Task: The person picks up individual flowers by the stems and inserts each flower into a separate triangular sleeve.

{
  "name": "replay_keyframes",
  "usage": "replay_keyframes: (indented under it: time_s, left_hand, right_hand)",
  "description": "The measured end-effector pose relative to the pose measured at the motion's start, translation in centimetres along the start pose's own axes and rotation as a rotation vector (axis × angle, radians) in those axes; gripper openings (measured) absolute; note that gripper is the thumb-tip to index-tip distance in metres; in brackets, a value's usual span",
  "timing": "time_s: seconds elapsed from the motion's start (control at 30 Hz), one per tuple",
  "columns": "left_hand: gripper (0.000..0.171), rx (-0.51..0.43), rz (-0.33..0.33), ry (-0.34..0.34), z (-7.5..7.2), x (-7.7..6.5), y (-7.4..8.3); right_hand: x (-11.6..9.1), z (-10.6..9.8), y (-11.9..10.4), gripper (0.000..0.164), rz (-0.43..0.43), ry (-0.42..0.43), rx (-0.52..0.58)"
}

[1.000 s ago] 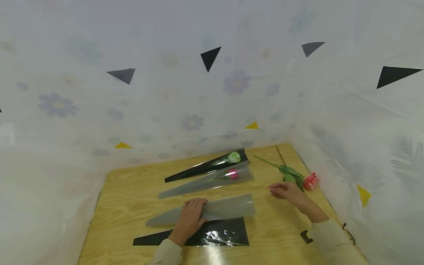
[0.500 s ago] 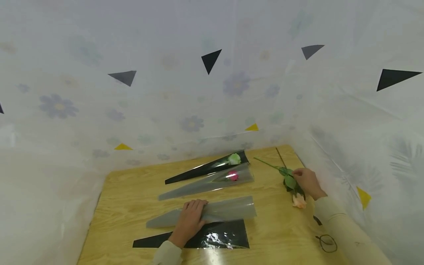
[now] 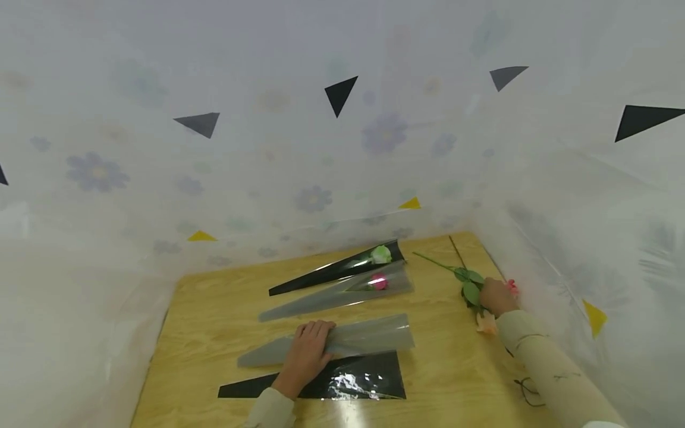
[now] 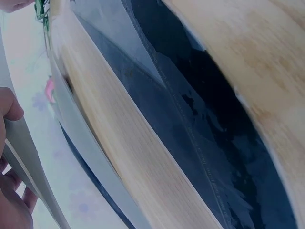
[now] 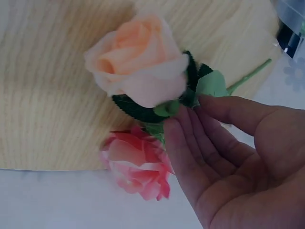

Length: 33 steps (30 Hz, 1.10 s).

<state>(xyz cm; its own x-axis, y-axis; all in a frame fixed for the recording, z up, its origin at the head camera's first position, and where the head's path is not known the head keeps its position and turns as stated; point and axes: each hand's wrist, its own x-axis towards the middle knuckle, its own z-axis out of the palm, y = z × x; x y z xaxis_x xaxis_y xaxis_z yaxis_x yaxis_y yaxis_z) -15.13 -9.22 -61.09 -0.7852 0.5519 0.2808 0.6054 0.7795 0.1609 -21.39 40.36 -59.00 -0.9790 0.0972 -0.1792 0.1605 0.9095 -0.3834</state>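
Note:
My left hand (image 3: 307, 358) grips a translucent grey flower sleeve (image 3: 369, 334). Its thumb and fingers are on either side of the plastic (image 4: 23, 148) in the left wrist view. Over at the right side of the table, my right hand (image 3: 496, 297) pinches the stem and a leaf of a peach rose (image 5: 138, 62) just below the bloom. A coral-pink flower (image 5: 136, 164) lies beside it, partly hidden behind my hand in the head view. Green leaves (image 3: 471, 291) of the stems overlap left of my fingers.
A flat black sleeve (image 3: 251, 387) lies nearest me. Farther back, a black sleeve (image 3: 316, 278) holds a pale green rose (image 3: 381, 254) and a grey sleeve (image 3: 305, 304) holds a magenta rose (image 3: 378, 282). A thin dark loop (image 3: 530, 393) lies near my right forearm.
My right hand has moved right from above the table onto the flowers, and the peach rose has come into view and is now pinched. My left hand stays on the grey sleeve.

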Motion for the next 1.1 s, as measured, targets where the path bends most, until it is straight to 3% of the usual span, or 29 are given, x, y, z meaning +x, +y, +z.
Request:
replay_keyframes:
  time_s: [0.03, 0.17, 0.23, 0.3, 0.37, 0.4, 0.5, 0.73, 1.1]
  left_hand:
    - [0.065, 0.0, -0.001, 0.0, 0.0, 0.0, 0.0]
    - [0.063, -0.006, 0.005, 0.0, 0.3, -0.2, 0.0]
    - [0.062, -0.007, 0.01, -0.006, 0.4, -0.2, 0.1]
    - [0.063, -0.008, 0.013, -0.012, 0.5, -0.2, 0.1]
    - [0.064, -0.006, 0.015, -0.017, 0.5, -0.2, 0.0]
    - [0.064, -0.006, 0.016, -0.019, 0.5, -0.1, 0.0]
    - [0.063, -0.004, 0.016, -0.017, 0.5, 0.0, 0.0]
    - [0.059, -0.003, 0.007, 0.009, 0.6, 0.1, -0.1]
    - [0.062, -0.036, 0.0, 0.0, 0.9, 0.4, -0.6]
  right_hand:
    - [0.7, 1.0, 1.2, 0.017, -0.037, 0.002, -0.016]
    - [5.2, 7.4, 8.8, 0.024, -0.355, 0.177, -0.141]
    - [5.7, 8.7, 9.9, 0.024, -0.372, 0.2, -0.186]
    - [4.4, 7.7, 7.8, 0.02, -0.281, 0.148, -0.17]
    - [1.6, 5.2, 3.7, 0.016, -0.193, 0.106, -0.144]
    - [0.2, 3.7, 1.5, 0.01, -0.107, 0.064, -0.103]
    - [-1.9, 1.8, -1.3, 0.012, -0.07, 0.061, -0.051]
    - [-1.3, 2.6, -0.7, 0.012, -0.144, 0.171, 0.032]
    - [-0.5, 2.9, 1.3, 0.017, -0.082, 0.144, 0.093]
